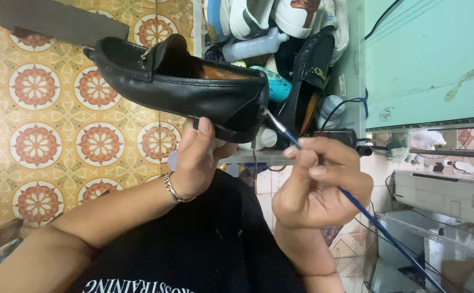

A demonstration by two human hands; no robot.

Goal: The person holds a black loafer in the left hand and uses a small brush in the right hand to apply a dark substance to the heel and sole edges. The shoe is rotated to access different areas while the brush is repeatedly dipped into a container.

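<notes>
The left hand (196, 160) clamps its fingers under the black loafer (185, 81), raising its heel so the right hand (318, 182), fingers pinching a blue-handled paintbrush (356, 203), can reach the heel's edge.

Two hands are at work: the left hand (193, 160) grips one black leather loafer (182, 81) from beneath, and the right hand (318, 182) pinches one thin blue-handled paintbrush (356, 203), its tip at the heel just right of that grip. Beyond the brush stands one matching black loafer (310, 70) on end. Above it lie at least two white sneakers (280, 13). One white plastic bottle (253, 46) and one teal bottle (275, 84) sit behind the held shoe.
</notes>
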